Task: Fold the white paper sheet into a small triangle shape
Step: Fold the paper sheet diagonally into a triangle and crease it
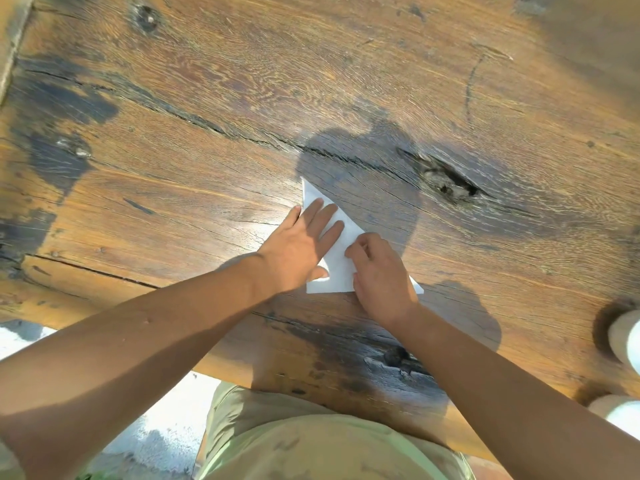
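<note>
The white paper sheet (337,263) lies on the wooden table (311,98) folded into a triangle, its tip pointing away from me. My left hand (299,247) rests flat on the paper's left side with its fingers straight. My right hand (379,275) covers the paper's lower right part; its fingers are curled and the fingertips press down on the sheet. The right corner of the paper sticks out from under that hand.
The table is rough, dark-stained wood with cracks and a deep knot hole (446,183) right of the paper. Two white rounded objects (625,341) stand at the table's right edge. The table's near edge runs just below my hands.
</note>
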`<state>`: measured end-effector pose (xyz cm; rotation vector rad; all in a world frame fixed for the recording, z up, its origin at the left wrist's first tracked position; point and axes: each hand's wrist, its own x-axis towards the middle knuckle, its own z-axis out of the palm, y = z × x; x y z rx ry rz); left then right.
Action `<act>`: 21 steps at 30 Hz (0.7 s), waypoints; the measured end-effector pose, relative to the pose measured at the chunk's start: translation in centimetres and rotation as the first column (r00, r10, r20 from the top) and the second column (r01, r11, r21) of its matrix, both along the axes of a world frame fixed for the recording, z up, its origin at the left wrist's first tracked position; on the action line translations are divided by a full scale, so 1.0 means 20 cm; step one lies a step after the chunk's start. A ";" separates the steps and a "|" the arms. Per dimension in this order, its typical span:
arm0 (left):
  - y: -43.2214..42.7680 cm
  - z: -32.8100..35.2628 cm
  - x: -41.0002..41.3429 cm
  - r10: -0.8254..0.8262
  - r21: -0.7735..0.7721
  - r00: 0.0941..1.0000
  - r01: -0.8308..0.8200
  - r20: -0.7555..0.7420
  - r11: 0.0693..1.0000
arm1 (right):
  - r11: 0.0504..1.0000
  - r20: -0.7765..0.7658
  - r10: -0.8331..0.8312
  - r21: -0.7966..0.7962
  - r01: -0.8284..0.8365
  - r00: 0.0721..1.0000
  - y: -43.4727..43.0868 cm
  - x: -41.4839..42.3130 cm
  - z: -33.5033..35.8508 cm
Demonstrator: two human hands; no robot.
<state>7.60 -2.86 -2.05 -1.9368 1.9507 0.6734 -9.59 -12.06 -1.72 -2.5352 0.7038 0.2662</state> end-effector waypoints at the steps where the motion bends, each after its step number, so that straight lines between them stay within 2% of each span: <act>1: 0.00 0.00 0.00 0.001 0.021 1.000 -0.001 0.021 1.000 | 1.000 -0.006 0.002 -0.001 -0.002 1.000 0.00 0.00 0.00; 12: -0.02 0.02 0.02 0.174 0.075 0.981 -0.180 0.080 0.981 | 1.000 -0.037 0.001 0.000 -0.001 0.999 0.00 0.01 0.00; 21: -0.01 0.00 0.04 0.245 0.035 0.964 -0.250 0.105 0.968 | 0.998 -0.046 0.011 -0.056 -0.013 0.999 0.02 0.00 -0.02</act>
